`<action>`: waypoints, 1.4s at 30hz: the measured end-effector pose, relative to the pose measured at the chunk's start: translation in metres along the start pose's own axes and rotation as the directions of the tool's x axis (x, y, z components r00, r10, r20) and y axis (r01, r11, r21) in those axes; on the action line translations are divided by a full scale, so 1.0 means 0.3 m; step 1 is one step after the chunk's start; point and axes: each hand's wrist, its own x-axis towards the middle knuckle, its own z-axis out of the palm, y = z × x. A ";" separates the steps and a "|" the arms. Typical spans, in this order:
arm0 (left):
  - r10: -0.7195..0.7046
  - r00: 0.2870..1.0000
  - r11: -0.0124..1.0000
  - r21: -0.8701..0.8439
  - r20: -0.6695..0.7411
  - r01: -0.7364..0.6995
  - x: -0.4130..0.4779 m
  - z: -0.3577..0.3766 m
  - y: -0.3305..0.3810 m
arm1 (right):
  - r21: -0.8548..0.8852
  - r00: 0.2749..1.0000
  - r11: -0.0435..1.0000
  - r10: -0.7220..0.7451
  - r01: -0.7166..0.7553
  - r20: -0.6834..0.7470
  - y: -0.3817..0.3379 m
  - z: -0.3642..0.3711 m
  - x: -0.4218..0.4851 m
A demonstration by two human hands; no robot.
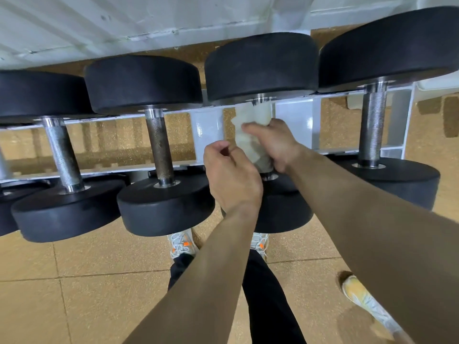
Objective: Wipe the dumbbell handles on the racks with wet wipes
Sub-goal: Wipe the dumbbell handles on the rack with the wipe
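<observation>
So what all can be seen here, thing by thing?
dumbbells: five, black ends with metal handles, side by side on the rack; leftmost partly cut off
rack: one, white, under the dumbbells
wipe: one, off-white, wrapped round the fourth dumbbell's handle from left
floor: tan tiles, below
wall: white, behind the rack
stray shoe: one, yellowish, lower right
own shoes: two, grey with orange, below the dumbbells
trousers: black, bottom centre
right hand: one, grips the wipe
left hand: one, fingers curled beside the wipe, hold unclear
</observation>
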 end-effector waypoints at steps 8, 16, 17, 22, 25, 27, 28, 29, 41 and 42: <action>-0.008 0.997 1.000 0.020 0.071 0.007 0.010 -0.004 0.000 | 0.309 0.918 0.924 0.094 -0.225 0.386 -0.035 -0.044 0.094; -0.035 0.997 0.999 0.034 0.072 0.032 0.011 -0.011 0.016 | -0.219 0.982 0.965 0.113 -0.144 -0.151 0.059 0.028 0.003; -0.032 0.997 0.999 0.032 0.071 0.030 0.010 -0.010 0.016 | -0.229 0.964 0.963 0.084 -0.144 -0.253 0.055 0.057 0.013; -0.017 0.999 0.999 0.039 0.051 0.015 0.013 0.000 -0.002 | -0.182 0.892 0.982 -0.037 -0.052 -0.451 -0.075 0.105 0.077; -0.027 0.999 0.999 0.033 0.045 0.025 0.011 0.005 -0.002 | 0.073 0.991 0.997 0.004 0.005 -0.131 -0.094 0.034 0.097; -0.039 0.998 0.999 0.029 0.046 0.038 0.010 0.003 -0.001 | 0.241 0.983 0.967 0.042 -0.085 0.180 -0.059 -0.015 0.087; -0.042 0.998 0.999 0.027 0.047 0.041 0.012 0.004 0.001 | 0.264 0.953 0.950 0.087 -0.167 0.290 -0.041 -0.030 0.077; -0.042 0.998 0.999 0.029 0.049 0.041 0.014 0.005 0.000 | 0.252 0.914 0.936 0.140 -0.247 0.380 -0.025 -0.039 0.066; -0.026 0.995 0.997 0.078 0.097 0.018 0.014 0.000 0.007 | -0.272 0.895 0.957 -0.034 -0.099 -0.445 -0.006 0.096 0.051; -0.015 0.996 0.997 0.078 0.091 0.008 0.014 0.002 0.007 | -0.194 0.900 0.978 -0.020 -0.072 -0.436 -0.036 0.096 0.073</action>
